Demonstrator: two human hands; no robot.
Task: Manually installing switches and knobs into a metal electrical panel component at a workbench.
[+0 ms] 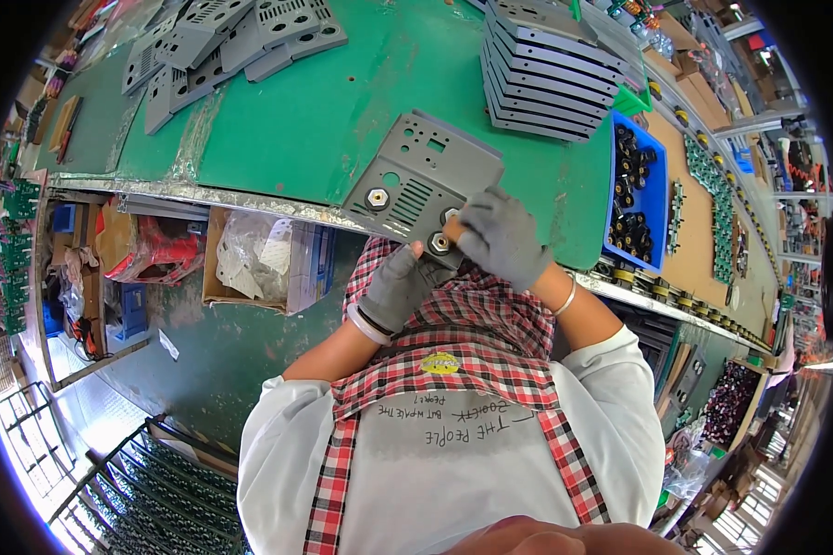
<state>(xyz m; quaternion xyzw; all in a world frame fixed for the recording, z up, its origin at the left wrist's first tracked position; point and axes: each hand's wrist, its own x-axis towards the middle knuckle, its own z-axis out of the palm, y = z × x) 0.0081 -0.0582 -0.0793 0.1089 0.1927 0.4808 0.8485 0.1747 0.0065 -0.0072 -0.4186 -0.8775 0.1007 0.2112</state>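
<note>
A grey metal panel (444, 171) with slots and round holes rests tilted over the front edge of the bench. My left hand (398, 289), in a grey glove with bare fingertips, grips its near edge, thumb on top and the other fingers hidden below. Over the panel's near right corner, my gloved right hand (507, 239) has its fingers drawn together at a hex nut (452, 215), which they partly cover. Just beside those fingertips, another hex-nut fitting (440, 243) sits in the panel. A third fitting (378, 198) is seated toward the panel's left side.
Similar grey panels (282, 28) lie heaped at the far left of the green bench (278, 129). A tall stack of panels (546, 88) stands at the far right, near a blue bin (662, 199) of black parts. Green circuit boards (717, 222) lie beyond. Below the bench sits a carton (236, 291).
</note>
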